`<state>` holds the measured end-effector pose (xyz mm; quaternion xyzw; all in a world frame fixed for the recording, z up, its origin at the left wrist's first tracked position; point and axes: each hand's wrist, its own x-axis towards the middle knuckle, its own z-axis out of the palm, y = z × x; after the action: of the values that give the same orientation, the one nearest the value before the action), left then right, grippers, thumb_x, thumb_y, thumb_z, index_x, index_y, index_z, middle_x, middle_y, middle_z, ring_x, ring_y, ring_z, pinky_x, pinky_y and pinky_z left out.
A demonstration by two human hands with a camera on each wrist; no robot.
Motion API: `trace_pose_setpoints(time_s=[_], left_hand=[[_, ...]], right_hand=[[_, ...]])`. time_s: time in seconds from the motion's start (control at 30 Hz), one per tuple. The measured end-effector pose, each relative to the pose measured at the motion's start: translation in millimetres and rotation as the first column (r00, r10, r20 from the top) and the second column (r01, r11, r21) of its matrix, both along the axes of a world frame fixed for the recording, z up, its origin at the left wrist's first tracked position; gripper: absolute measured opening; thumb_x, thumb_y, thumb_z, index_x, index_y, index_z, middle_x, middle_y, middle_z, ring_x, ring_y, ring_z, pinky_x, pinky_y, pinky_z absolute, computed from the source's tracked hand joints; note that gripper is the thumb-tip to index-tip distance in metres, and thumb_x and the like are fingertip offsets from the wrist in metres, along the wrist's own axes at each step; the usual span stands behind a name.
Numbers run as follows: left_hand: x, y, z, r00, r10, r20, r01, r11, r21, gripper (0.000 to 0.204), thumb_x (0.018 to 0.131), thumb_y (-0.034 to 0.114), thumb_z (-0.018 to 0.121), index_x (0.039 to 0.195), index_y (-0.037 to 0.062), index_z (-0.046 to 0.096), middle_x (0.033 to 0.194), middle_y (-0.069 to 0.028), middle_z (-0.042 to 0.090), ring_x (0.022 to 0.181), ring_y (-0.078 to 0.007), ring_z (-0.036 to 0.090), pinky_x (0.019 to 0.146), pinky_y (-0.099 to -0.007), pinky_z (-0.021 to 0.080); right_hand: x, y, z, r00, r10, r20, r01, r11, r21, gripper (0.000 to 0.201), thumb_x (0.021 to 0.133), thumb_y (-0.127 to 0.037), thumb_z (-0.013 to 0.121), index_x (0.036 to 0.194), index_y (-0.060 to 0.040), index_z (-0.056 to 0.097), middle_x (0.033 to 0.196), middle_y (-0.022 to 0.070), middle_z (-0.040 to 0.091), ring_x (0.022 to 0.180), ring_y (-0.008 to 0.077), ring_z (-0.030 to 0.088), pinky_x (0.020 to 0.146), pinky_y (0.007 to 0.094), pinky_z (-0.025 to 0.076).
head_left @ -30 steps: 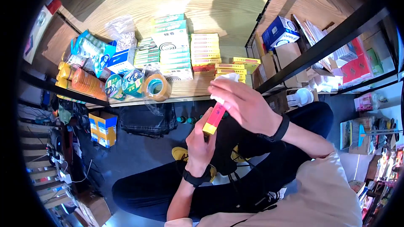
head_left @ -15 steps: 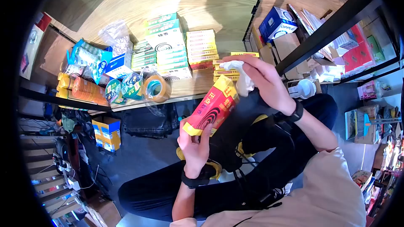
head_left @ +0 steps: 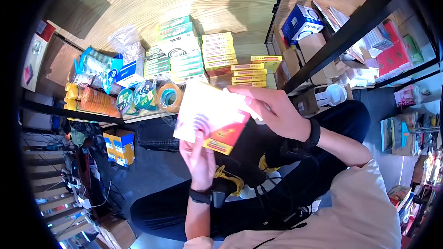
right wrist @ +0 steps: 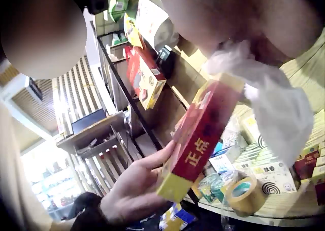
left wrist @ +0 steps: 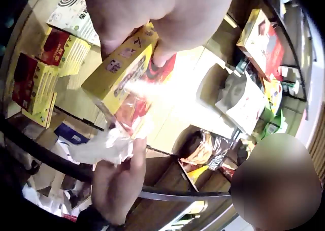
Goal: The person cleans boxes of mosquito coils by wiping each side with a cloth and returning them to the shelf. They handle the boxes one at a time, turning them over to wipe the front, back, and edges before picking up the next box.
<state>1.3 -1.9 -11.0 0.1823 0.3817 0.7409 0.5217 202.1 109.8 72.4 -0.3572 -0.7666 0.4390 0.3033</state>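
A flat red and yellow box (head_left: 214, 120), partly washed out by glare in the head view, is held by its lower left end in the left hand (head_left: 198, 163). The right hand (head_left: 281, 113) pinches a crumpled white tissue against the box's right edge. In the left wrist view the tissue (left wrist: 109, 145) lies at the end of the box (left wrist: 119, 71). From the right wrist the box (right wrist: 200, 139) appears narrow side on, gripped between the left thumb and fingers (right wrist: 134, 190), with the white tissue (right wrist: 277, 101) hanging from the right hand.
On the wooden shelf stand stacked yellow boxes (head_left: 218, 50), white-green boxes (head_left: 177, 39), tape rolls (head_left: 169, 97), orange packs (head_left: 99, 101) and a blue bag (head_left: 99, 67). A black shelf bar (head_left: 344, 32) crosses at the right. A blue-yellow carton (head_left: 119, 147) stands on the floor.
The box has been turned from its narrow side to a broad face and raised slightly leftward. The left hand moved left with it; the right hand brought the tissue back against its edge.
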Motion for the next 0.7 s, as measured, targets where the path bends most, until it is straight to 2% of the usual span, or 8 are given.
trace_pose_setpoints(time_s=[0.13, 0.17, 0.2, 0.3, 0.47, 0.6, 0.63, 0.7], left_hand=[[-17.8, 6.5, 9.9, 0.995, -0.020, 0.098, 0.028, 0.996, -0.083, 0.030, 0.104, 0.013, 0.061, 0.132, 0.0027, 0.054, 0.123, -0.0072, 0.066, 0.113, -0.0166, 0.065, 0.100, -0.0351, 0.054], [-17.2, 5.5, 13.8, 0.993, -0.057, 0.107, 0.066, 0.994, -0.085, 0.030, 0.105, 0.015, 0.060, 0.132, 0.0029, 0.054, 0.124, -0.0073, 0.065, 0.114, -0.0167, 0.065, 0.101, -0.0350, 0.054], [-13.2, 5.5, 15.6, 0.988, -0.098, 0.121, 0.108, 0.991, -0.083, 0.030, 0.105, 0.017, 0.059, 0.132, 0.0032, 0.055, 0.126, -0.0074, 0.065, 0.116, -0.0167, 0.065, 0.102, -0.0348, 0.053], [9.7, -3.0, -6.3, 0.948, -0.126, 0.291, 0.173, 0.975, -0.142, 0.032, 0.104, 0.013, 0.060, 0.136, 0.0069, 0.054, 0.132, -0.0065, 0.063, 0.124, -0.0190, 0.061, 0.109, -0.0386, 0.049], [14.6, -8.6, -1.7, 0.929, -0.208, 0.305, 0.250, 0.963, -0.104, 0.036, 0.101, 0.004, 0.061, 0.136, 0.0104, 0.054, 0.135, -0.0049, 0.061, 0.128, -0.0180, 0.058, 0.113, -0.0412, 0.045], [11.1, -4.0, 18.3, 0.933, -0.166, 0.318, 0.180, 0.984, -0.014, 0.046, 0.106, 0.036, 0.055, 0.143, 0.0100, 0.049, 0.142, -0.0068, 0.058, 0.134, -0.0235, 0.053, 0.113, -0.0447, 0.042], [6.2, -2.7, 25.7, 0.929, -0.181, 0.323, 0.179, 0.983, 0.036, 0.054, 0.107, 0.048, 0.044, 0.144, 0.0097, 0.050, 0.144, -0.0066, 0.057, 0.134, -0.0245, 0.053, 0.113, -0.0459, 0.040], [1.4, -2.9, 29.8, 0.934, -0.160, 0.320, 0.160, 0.987, 0.025, 0.059, 0.106, 0.053, 0.042, 0.144, 0.0087, 0.049, 0.143, -0.0077, 0.057, 0.134, -0.0245, 0.053, 0.114, -0.0467, 0.039]], right_hand=[[3.0, -9.7, -3.9, 0.999, -0.022, -0.036, 0.022, 1.000, 0.015, 0.038, 0.108, -0.014, 0.048, 0.143, -0.0065, 0.058, 0.085, 0.0182, 0.064, 0.068, 0.0263, 0.058, 0.071, 0.0345, 0.050], [3.3, -11.5, -2.1, 0.999, -0.027, -0.021, 0.027, 1.000, 0.002, 0.037, 0.108, -0.014, 0.048, 0.143, -0.0065, 0.058, 0.099, 0.0195, 0.070, 0.081, 0.0275, 0.069, 0.078, 0.0347, 0.053], [2.3, -11.2, -4.8, 0.999, -0.027, -0.021, 0.027, 1.000, 0.002, 0.037, 0.108, -0.014, 0.048, 0.143, -0.0065, 0.058, 0.099, 0.0195, 0.070, 0.081, 0.0275, 0.069, 0.078, 0.0347, 0.053], [-0.4, -10.8, -12.6, 0.986, -0.086, -0.140, 0.102, 0.989, 0.108, 0.037, 0.107, -0.010, 0.047, 0.142, -0.0046, 0.058, 0.132, 0.0174, 0.068, 0.119, 0.0309, 0.068, 0.097, 0.0350, 0.052], [0.7, -3.7, -15.9, 0.974, -0.113, -0.197, 0.134, 0.986, 0.100, 0.037, 0.107, -0.009, 0.048, 0.141, -0.0024, 0.058, 0.129, 0.0183, 0.069, 0.115, 0.0282, 0.070, 0.096, 0.0333, 0.052], [3.6, -4.2, -5.4, 0.971, -0.185, -0.153, 0.182, 0.983, -0.035, 0.037, 0.107, -0.010, 0.048, 0.142, -0.0028, 0.057, 0.129, 0.0184, 0.070, 0.109, 0.0207, 0.070, 0.092, 0.0306, 0.052], [3.0, -4.5, -9.9, 0.972, -0.183, -0.149, 0.179, 0.983, -0.039, 0.037, 0.107, -0.010, 0.048, 0.142, -0.0028, 0.057, 0.129, 0.0184, 0.070, 0.109, 0.0207, 0.070, 0.092, 0.0306, 0.052], [0.9, -1.5, -19.5, 0.964, -0.186, -0.190, 0.187, 0.982, -0.010, 0.040, 0.109, -0.011, 0.046, 0.148, -0.0059, 0.055, 0.103, -0.0019, 0.067, 0.075, 0.0034, 0.043, 0.063, 0.0199, 0.035]])
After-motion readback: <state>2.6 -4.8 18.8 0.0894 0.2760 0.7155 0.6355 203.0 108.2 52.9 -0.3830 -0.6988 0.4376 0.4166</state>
